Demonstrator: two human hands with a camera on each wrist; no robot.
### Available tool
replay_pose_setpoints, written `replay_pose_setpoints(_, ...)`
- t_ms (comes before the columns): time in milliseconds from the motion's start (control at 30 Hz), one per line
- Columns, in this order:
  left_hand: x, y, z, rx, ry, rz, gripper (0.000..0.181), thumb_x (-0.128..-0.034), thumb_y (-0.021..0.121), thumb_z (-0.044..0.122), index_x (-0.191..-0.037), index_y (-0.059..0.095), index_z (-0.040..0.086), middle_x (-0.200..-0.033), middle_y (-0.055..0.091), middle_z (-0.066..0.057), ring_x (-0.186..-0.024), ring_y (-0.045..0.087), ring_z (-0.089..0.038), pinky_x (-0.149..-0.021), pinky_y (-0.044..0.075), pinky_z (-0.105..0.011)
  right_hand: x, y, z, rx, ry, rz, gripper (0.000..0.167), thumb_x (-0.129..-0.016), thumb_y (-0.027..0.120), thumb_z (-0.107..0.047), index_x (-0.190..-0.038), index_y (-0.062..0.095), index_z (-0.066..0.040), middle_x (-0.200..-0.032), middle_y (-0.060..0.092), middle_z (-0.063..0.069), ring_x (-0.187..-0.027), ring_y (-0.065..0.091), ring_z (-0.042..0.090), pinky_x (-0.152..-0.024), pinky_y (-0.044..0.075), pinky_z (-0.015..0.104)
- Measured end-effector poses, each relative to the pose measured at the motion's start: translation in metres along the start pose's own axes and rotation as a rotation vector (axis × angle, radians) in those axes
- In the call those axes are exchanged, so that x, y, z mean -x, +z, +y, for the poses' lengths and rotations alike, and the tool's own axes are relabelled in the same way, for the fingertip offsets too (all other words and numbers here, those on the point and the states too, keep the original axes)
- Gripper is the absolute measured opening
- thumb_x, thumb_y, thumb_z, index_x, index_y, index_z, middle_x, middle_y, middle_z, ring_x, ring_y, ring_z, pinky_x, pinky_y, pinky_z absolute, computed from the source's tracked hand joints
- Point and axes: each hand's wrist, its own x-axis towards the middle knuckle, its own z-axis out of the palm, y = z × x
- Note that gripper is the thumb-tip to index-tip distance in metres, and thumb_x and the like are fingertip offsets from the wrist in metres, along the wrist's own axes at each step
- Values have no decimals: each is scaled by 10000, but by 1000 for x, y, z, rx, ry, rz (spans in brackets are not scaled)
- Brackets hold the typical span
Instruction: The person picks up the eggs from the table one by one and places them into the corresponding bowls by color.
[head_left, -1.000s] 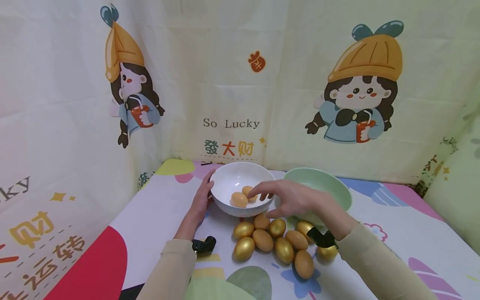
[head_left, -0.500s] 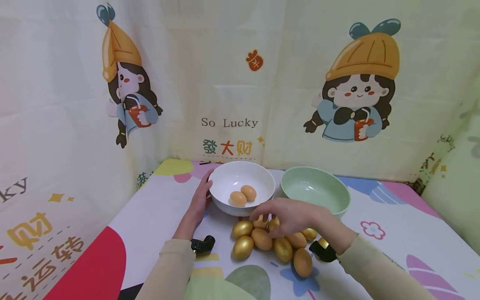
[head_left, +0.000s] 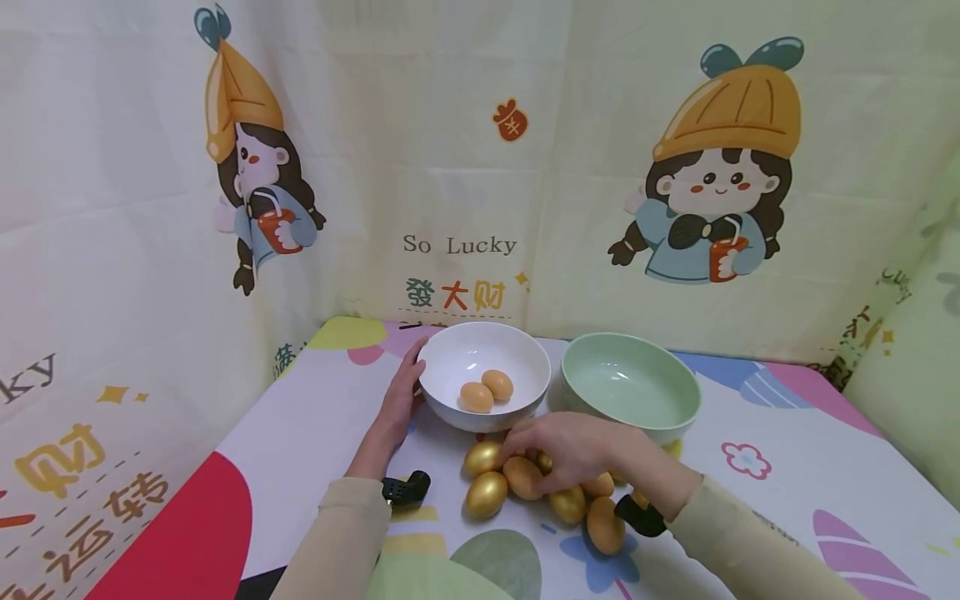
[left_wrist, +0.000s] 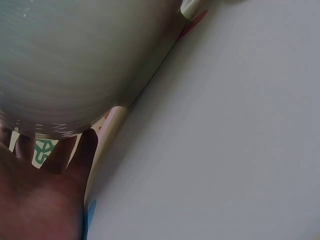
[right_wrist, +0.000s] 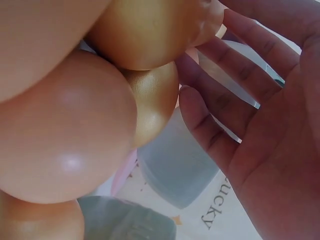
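Note:
The white bowl has two brown eggs inside. My left hand holds the bowl's left side; in the left wrist view its fingers lie along the outer wall. In front of the bowl, my right hand reaches down over a cluster of brown and gold eggs. Its fingertips are beside a brown egg and cover others behind it. In the right wrist view the fingers are spread and fairly straight next to a gold egg. Contact there is unclear.
A green bowl stands right of the white one. Gold eggs lie at the cluster's left, and a brown egg at its near edge. A patterned cloth hangs behind the table.
My right hand has moved from above the white bowl down toward me, among the eggs in front. My left hand has stayed at the bowl's side.

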Motion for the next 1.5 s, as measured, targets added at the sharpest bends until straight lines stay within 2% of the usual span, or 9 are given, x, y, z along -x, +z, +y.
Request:
replay_pose_setpoints(267, 1, 1, 1, 9, -8, -3, 534, -1066, 370, 378, -1593, 298, 334, -1613, 307, 18, -1438, 308, -315, -1148, 253, -567, -2, 4, -6, 65, 70, -47, 413, -846, 815, -190, -1226, 684, -283, -1251, 576, -156, -1045, 559, 56, -956, 472, 270)
replay_pose_setpoints(500, 1, 0, 1, 11, -4, 2, 524, -1073, 358, 352, -1593, 300, 328, -1610, 310, 12, -1427, 323, -317, -1143, 267, -562, -3, 5, -8, 145, 61, -49, 443, -819, 827, -155, -1220, 677, -269, -1234, 585, -145, -987, 564, 56, -928, 480, 258)
replay_pose_setpoints(700, 2, 0, 2, 11, -5, -3, 522, -1074, 362, 356, -1592, 299, 338, -1611, 306, 14, -1432, 318, -313, -1150, 259, -559, -5, 5, -10, 172, 72, -56, 463, -814, 836, -163, -1236, 667, -251, -1246, 593, -139, -1041, 572, 57, -957, 471, 268)
replay_pose_setpoints(967, 1, 0, 1, 2, -6, -5, 529, -1071, 363, 367, -1594, 295, 331, -1612, 306, 17, -1433, 319, -313, -1148, 259, -561, -6, 6, -11, 172, 83, -57, 473, -801, 846, -158, -1229, 664, -244, -1199, 596, -152, -1034, 558, 44, -949, 469, 263)
replay_pose_setpoints(1233, 1, 0, 2, 7, -10, -4, 531, -1071, 362, 367, -1596, 292, 335, -1623, 288, 25, -1441, 309, -321, -1153, 251, -563, -4, 4, -10, 125, 70, -59, 458, -812, 833, -137, -1228, 669, -237, -1184, 595, -157, -1024, 549, 32, -951, 461, 244)
replay_pose_setpoints(1500, 0, 0, 1, 6, -5, -3, 535, -1066, 363, 389, -1595, 293, 346, -1626, 283, 34, -1443, 303, -323, -1154, 246, -569, 4, -19, -12, 30, 31, 12, 473, -808, 798, -84, -1239, 653, -215, -1181, 597, -172, -1018, 552, 44, -936, 473, 279)
